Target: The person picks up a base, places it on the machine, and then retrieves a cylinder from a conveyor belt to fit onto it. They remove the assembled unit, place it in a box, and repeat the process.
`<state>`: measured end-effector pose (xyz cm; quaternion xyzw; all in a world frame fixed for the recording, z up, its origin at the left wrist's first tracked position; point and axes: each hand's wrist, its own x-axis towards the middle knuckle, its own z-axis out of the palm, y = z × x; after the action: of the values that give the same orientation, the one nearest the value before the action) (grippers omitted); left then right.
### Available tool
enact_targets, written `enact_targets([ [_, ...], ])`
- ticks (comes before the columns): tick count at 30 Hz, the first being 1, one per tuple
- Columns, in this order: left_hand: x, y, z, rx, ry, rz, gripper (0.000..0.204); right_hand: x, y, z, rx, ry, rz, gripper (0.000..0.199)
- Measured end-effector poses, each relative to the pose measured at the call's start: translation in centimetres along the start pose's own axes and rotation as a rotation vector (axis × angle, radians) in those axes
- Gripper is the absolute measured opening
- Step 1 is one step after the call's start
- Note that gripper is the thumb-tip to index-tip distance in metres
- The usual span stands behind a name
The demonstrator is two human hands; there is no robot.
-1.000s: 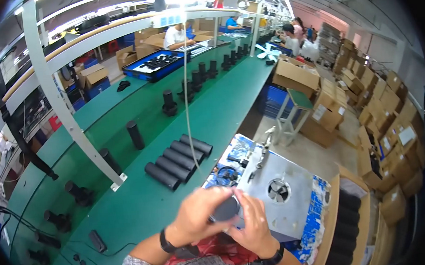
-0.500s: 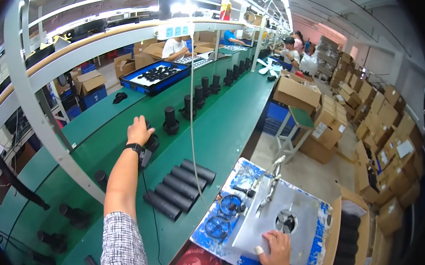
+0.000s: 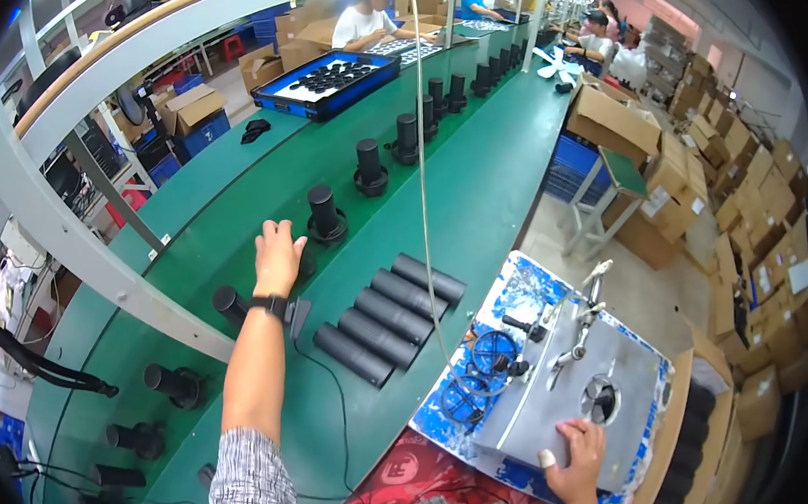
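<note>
My left hand (image 3: 278, 259), with a dark watch at its wrist, is closed over a black cylindrical part (image 3: 306, 264) on the green bench, and hides most of it. Just beyond it stands another black cylindrical part (image 3: 322, 211) on a round base. On the near side is a similar part (image 3: 231, 303). A small dark device with a cord (image 3: 299, 317) lies by my wrist. Several black tubes (image 3: 372, 324) lie side by side to the right. My right hand (image 3: 576, 465) rests open, thumb apart and taped white, on a metal box (image 3: 537, 411) with a round opening and a lever clamp (image 3: 578, 333).
More black parts (image 3: 174, 385) line the bench. A blue tray (image 3: 327, 84) of small black pieces stands at the back. A white cord (image 3: 424, 157) hangs in front. A metal post (image 3: 116, 281) rises at left. Cartons (image 3: 620, 120) and a stool (image 3: 623, 173) stand right; people sit farther off.
My left hand has come back toward me from one black cylindrical part to a nearer one. The first now stands uncovered. My right hand stays on the metal box. The view has shifted.
</note>
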<state>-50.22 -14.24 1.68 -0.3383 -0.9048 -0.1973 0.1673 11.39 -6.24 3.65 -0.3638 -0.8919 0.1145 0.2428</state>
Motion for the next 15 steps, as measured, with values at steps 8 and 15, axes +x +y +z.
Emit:
enact_targets([
  [8, -14.3, 3.9, -14.6, -0.625, 0.038, -0.056, 0.047, -0.8, -0.2, -0.5, -0.041, 0.066, 0.032, 0.046],
  [15, -22.8, -0.8, -1.2, -0.522, -0.243, -0.334, 0.049, -1.3, -0.5, 0.5, 0.008, 0.107, 0.011, 0.041],
])
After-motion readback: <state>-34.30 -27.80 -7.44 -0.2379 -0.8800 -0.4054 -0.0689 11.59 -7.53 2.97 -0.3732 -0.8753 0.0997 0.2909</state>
